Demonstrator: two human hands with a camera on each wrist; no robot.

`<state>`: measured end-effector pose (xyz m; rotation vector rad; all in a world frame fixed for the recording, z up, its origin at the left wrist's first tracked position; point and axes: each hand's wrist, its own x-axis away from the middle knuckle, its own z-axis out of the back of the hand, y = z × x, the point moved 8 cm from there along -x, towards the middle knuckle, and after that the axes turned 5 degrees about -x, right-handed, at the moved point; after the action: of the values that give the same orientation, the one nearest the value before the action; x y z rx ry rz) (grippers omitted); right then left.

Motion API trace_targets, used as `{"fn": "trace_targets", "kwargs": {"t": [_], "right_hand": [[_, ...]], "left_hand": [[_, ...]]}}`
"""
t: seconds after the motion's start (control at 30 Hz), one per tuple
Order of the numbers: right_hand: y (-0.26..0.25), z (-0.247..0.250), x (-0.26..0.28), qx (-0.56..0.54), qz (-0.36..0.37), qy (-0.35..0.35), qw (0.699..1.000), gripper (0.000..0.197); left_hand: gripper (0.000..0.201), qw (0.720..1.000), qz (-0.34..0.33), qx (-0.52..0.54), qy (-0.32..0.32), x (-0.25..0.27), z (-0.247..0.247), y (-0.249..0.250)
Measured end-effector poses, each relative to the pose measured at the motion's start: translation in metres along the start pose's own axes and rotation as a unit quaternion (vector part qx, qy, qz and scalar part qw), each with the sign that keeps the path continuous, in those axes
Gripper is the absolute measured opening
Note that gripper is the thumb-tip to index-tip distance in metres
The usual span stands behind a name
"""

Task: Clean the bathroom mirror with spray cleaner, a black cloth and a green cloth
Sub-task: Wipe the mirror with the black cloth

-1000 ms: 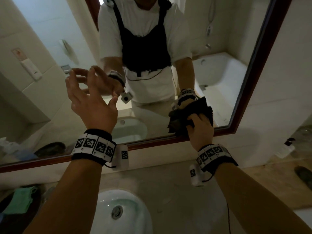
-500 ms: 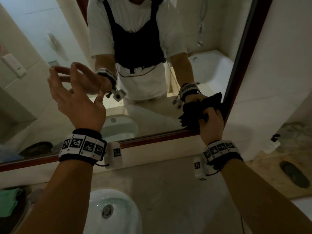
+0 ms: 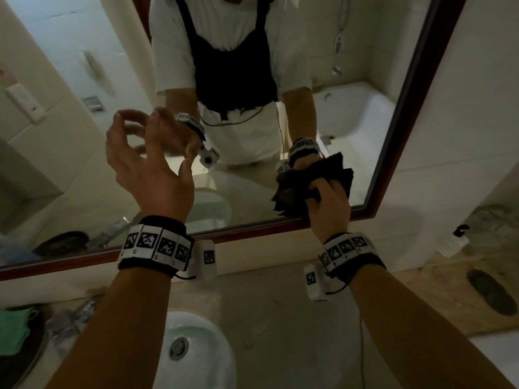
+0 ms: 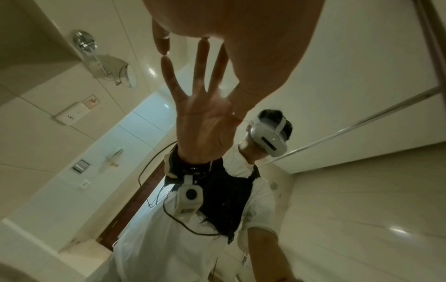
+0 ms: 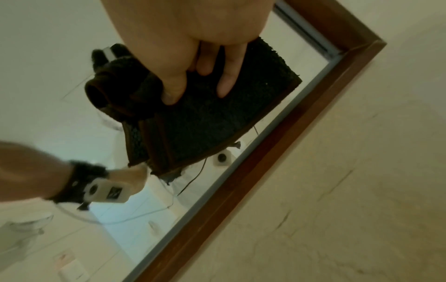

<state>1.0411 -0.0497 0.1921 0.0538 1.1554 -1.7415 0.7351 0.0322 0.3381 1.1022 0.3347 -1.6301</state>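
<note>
My right hand (image 3: 328, 206) grips a bunched black cloth (image 3: 292, 195) and presses it on the mirror (image 3: 84, 169) near its lower right corner, just above the brown frame (image 3: 415, 108). In the right wrist view, my fingers (image 5: 224, 84) curl over the black cloth (image 5: 212, 118) beside the frame (image 5: 265, 171). My left hand (image 3: 148, 175) is raised with spread fingers and holds nothing. One fingertip (image 4: 163, 44) touches the glass. A green cloth (image 3: 14, 329) lies on the counter at far left. A white bottle with a black top (image 3: 452, 242) stands at right.
A white sink (image 3: 202, 360) with a metal drain sits in the stone counter (image 3: 280, 318) below my arms. A dark slipper (image 3: 488, 293) lies on the floor at right. The mirror reflects me, a bathtub and tiled walls.
My right hand has slid the black cloth to the right along the mirror's bottom edge, toward the corner. My left hand stays raised at the glass, its fingers a little more bent.
</note>
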Motion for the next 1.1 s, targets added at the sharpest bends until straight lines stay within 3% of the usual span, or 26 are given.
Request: {"fn": "trace_targets", "kwargs": {"t": [0.2, 0.33, 0.53, 0.67, 1.1], "right_hand": [[0.044, 0.052, -0.015, -0.074, -0.077, 0.096, 0.990, 0.020], [0.045, 0.053, -0.015, -0.075, -0.095, 0.106, 0.987, 0.018], [-0.048, -0.013, -0.002, -0.005, 0.051, 0.003, 0.999, 0.021], [-0.060, -0.023, 0.002, -0.020, 0.083, -0.006, 0.996, 0.019], [-0.005, 0.095, -0.062, -0.073, -0.017, 0.149, 0.986, 0.030]], "left_hand": [[0.077, 1.000, 0.014, 0.014, -0.004, 0.001, -0.001, -0.002], [0.079, 0.999, 0.022, 0.023, -0.012, 0.002, -0.003, -0.003], [0.082, 1.000, 0.013, 0.002, -0.019, 0.001, -0.005, -0.006], [0.082, 1.000, 0.003, -0.016, -0.016, 0.000, -0.004, -0.006], [0.080, 1.000, 0.004, -0.009, -0.015, 0.001, -0.003, 0.000]]}}
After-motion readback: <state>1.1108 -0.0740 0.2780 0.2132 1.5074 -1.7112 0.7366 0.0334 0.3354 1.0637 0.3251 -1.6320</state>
